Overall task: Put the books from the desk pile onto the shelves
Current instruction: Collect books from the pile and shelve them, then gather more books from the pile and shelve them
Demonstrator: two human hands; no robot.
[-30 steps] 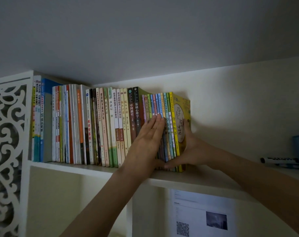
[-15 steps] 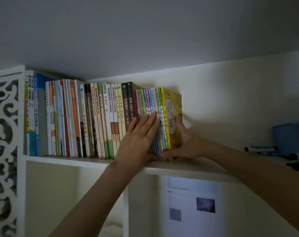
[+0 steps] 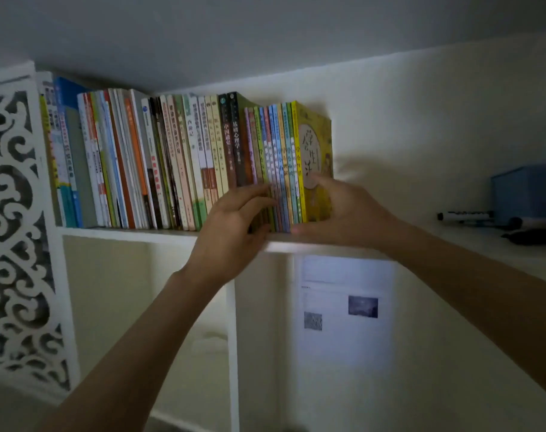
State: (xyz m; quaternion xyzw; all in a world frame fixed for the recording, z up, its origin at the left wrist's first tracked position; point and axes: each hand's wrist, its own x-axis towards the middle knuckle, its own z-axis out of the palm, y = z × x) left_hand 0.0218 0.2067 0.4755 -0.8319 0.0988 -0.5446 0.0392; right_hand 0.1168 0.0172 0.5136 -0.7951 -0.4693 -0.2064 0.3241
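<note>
Keep right hand (image 3: 343, 210) flat against yellow book (image 3: 316, 157), left hand's (image 3: 234, 226) relaxed fingers pushing thin spines (image 3: 279, 163) beside it flush.

blue box (image 3: 525, 191) far right | black marker (image 3: 465, 215) beside it | printed sheet (image 3: 343, 307) on wall below

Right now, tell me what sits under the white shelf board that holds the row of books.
Under the white shelf board, a printed paper sheet hangs on the wall beside a white upright divider. The forearms hide part of that space.
</note>
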